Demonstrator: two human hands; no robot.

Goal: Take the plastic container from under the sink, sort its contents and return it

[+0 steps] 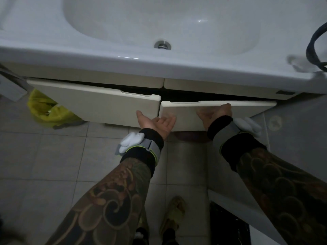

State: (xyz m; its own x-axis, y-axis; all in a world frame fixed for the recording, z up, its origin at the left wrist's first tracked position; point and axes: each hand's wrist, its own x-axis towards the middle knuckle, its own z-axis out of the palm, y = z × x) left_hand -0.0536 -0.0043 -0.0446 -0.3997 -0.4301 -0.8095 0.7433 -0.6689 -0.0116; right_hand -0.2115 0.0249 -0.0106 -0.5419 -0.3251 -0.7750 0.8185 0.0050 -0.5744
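Plastic container not visible, can't tell where it sits; cabinet interior is just a dark gap.

Right hand (215, 114): fingers hooked over top edge of the right cabinet door (217, 110), which is pulled partway out from the cabinet. Fingertips at the door's upper lip, palm against its face. Gripping the door, nothing else in it.

Left hand (156, 122): palm up, fingers spread loose, empty. Sits just in front of the seam between the two doors, low on their faces. Can't tell if it touches either.

Left cabinet door (99, 105) is just beyond and left of the left hand, also angled out a bit.

Both wrists carry black bands w/ grey straps and a white sensor.

Above both hands: white sink (159, 29), drain (162, 44) centred. Far left of the left hand: yellow bag (47, 110) on the tiled floor (53, 156). Dark cable (316, 50) up right of the right hand, on the counter (256, 71) edge.
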